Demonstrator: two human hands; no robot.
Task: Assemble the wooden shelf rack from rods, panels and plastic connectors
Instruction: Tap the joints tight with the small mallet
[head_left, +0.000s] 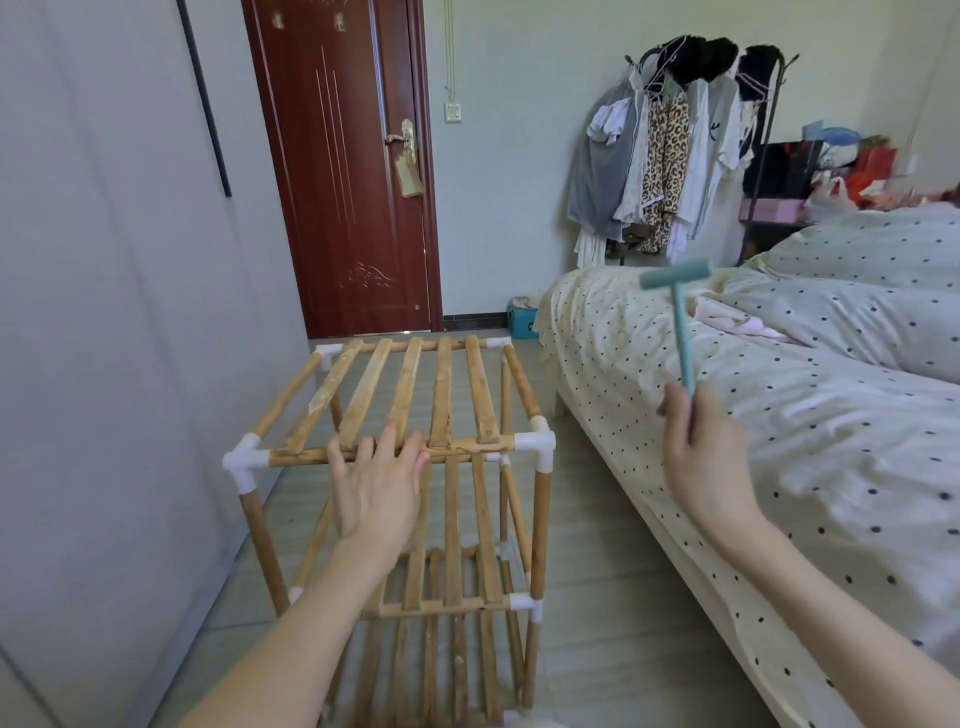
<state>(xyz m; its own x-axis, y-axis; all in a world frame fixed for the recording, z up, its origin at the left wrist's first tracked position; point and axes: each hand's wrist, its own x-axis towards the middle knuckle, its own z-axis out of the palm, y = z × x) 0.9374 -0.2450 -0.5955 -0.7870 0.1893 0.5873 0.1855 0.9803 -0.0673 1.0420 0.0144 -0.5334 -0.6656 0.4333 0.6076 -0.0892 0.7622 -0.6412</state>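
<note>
The wooden shelf rack stands upright on the floor between wardrobe and bed, with slatted tiers joined by white plastic connectors. My left hand lies flat on the front rod of the top tier, fingers spread over the slats. My right hand is raised to the right of the rack, over the bed's edge. It grips the handle of a small teal plastic mallet, head up. Lower tiers show below my left arm.
A grey wardrobe runs along the left. A bed with a dotted cover fills the right. A red-brown door is behind the rack, a clothes stand at the back, a blue box on the floor.
</note>
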